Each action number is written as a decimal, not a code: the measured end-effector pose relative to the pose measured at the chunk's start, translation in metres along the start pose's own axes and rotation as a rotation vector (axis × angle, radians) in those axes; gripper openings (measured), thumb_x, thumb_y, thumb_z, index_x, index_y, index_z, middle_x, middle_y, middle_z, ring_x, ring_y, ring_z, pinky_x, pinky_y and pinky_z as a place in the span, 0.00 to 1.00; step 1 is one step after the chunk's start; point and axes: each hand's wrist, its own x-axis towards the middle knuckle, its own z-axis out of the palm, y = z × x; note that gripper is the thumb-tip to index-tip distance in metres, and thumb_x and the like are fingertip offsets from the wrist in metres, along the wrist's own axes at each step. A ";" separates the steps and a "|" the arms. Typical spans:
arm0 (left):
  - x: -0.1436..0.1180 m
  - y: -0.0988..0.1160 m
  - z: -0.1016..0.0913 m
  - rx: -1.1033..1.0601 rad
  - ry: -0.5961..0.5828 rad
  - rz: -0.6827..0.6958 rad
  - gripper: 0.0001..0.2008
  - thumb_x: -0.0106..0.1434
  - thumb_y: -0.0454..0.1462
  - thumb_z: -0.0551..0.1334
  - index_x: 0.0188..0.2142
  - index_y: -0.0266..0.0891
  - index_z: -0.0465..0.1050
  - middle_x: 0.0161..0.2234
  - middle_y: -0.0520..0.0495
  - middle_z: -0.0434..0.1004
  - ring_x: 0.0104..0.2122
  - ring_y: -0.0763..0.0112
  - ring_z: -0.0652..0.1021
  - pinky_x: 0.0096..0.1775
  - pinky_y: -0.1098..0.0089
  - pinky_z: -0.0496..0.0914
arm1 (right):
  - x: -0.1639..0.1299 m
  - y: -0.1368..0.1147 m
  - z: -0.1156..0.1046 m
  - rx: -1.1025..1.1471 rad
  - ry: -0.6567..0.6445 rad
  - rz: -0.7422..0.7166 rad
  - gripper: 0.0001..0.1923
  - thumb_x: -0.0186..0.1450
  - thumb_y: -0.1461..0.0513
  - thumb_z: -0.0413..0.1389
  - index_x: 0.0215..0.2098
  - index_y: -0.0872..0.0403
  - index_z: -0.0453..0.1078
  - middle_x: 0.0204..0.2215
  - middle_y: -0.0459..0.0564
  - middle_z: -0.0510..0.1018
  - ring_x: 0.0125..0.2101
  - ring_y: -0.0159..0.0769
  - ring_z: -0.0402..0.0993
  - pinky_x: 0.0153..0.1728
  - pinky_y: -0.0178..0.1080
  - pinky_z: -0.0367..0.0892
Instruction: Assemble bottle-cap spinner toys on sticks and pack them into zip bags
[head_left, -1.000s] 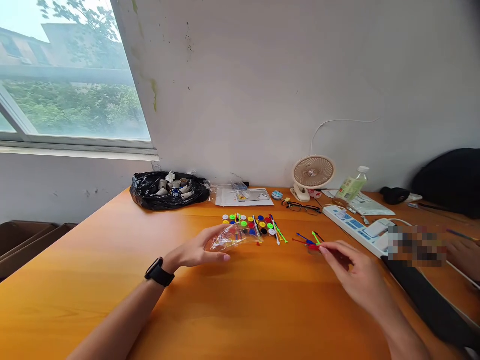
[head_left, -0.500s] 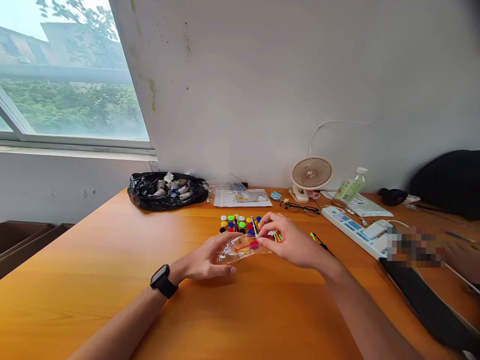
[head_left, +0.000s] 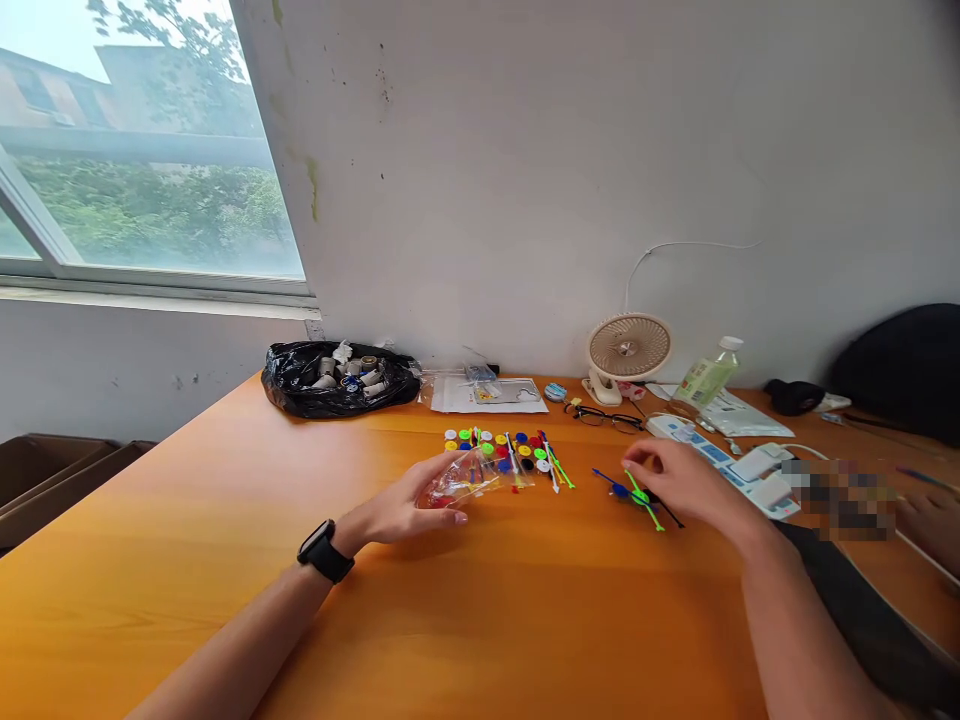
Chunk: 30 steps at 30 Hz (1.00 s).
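- Left hand (head_left: pixel 405 505) grips a clear crinkled plastic bag (head_left: pixel 469 478) on the orange wooden desk (head_left: pixel 480 620).
- Right hand (head_left: pixel 679 480), at its 3 o'clock, apparently pinches thin coloured plastic sticks (head_left: pixel 637 495).

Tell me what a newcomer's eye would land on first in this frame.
Probably the cluster of bright plastic discs and sticks at the middle of the orange table, just beyond the clear plastic bag that the left hand holds. To their right, the right hand reaches down to loose green and blue sticks. A small fan stands against the wall.
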 end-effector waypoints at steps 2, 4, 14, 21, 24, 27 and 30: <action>-0.001 -0.002 0.001 0.041 -0.021 -0.037 0.41 0.64 0.49 0.70 0.72 0.49 0.57 0.72 0.42 0.57 0.70 0.45 0.61 0.69 0.46 0.56 | -0.003 0.030 0.008 -0.089 -0.123 0.088 0.13 0.62 0.52 0.59 0.31 0.52 0.79 0.31 0.53 0.84 0.29 0.43 0.79 0.28 0.39 0.64; -0.001 -0.004 0.002 0.090 -0.039 -0.072 0.42 0.63 0.50 0.70 0.72 0.47 0.56 0.73 0.40 0.56 0.70 0.43 0.61 0.68 0.46 0.58 | -0.008 0.044 0.016 -0.153 -0.102 0.108 0.12 0.61 0.52 0.60 0.30 0.52 0.78 0.31 0.53 0.84 0.30 0.43 0.79 0.27 0.39 0.62; 0.001 -0.009 0.002 0.275 -0.043 -0.025 0.41 0.65 0.51 0.68 0.72 0.46 0.56 0.71 0.37 0.58 0.68 0.43 0.63 0.67 0.46 0.61 | -0.020 0.034 0.024 -0.203 -0.025 0.061 0.09 0.65 0.58 0.54 0.34 0.51 0.75 0.32 0.52 0.82 0.31 0.43 0.75 0.29 0.40 0.60; 0.000 -0.012 0.006 0.402 0.004 0.060 0.41 0.65 0.48 0.67 0.72 0.49 0.55 0.71 0.41 0.59 0.69 0.43 0.63 0.67 0.45 0.60 | -0.032 -0.016 0.017 0.302 -0.122 -0.108 0.15 0.69 0.49 0.54 0.35 0.52 0.71 0.33 0.49 0.77 0.34 0.40 0.73 0.35 0.39 0.67; 0.001 -0.009 0.013 0.481 0.007 0.104 0.42 0.63 0.46 0.68 0.72 0.48 0.55 0.69 0.40 0.63 0.66 0.44 0.67 0.65 0.46 0.63 | -0.037 -0.052 0.011 0.470 -0.312 -0.134 0.16 0.71 0.48 0.53 0.38 0.51 0.69 0.33 0.47 0.74 0.31 0.36 0.73 0.35 0.38 0.68; 0.003 -0.006 0.021 0.512 0.022 0.125 0.43 0.61 0.45 0.68 0.72 0.47 0.56 0.67 0.38 0.66 0.63 0.44 0.69 0.63 0.46 0.65 | -0.036 -0.082 0.009 0.489 -0.457 -0.129 0.13 0.71 0.50 0.54 0.39 0.51 0.68 0.28 0.44 0.73 0.27 0.34 0.73 0.33 0.37 0.69; 0.003 -0.008 0.027 0.486 0.066 0.128 0.42 0.61 0.44 0.68 0.72 0.46 0.56 0.67 0.38 0.65 0.63 0.44 0.69 0.63 0.47 0.65 | -0.029 -0.107 0.012 0.424 -0.464 -0.123 0.09 0.69 0.54 0.55 0.36 0.51 0.68 0.30 0.44 0.75 0.24 0.33 0.74 0.28 0.36 0.67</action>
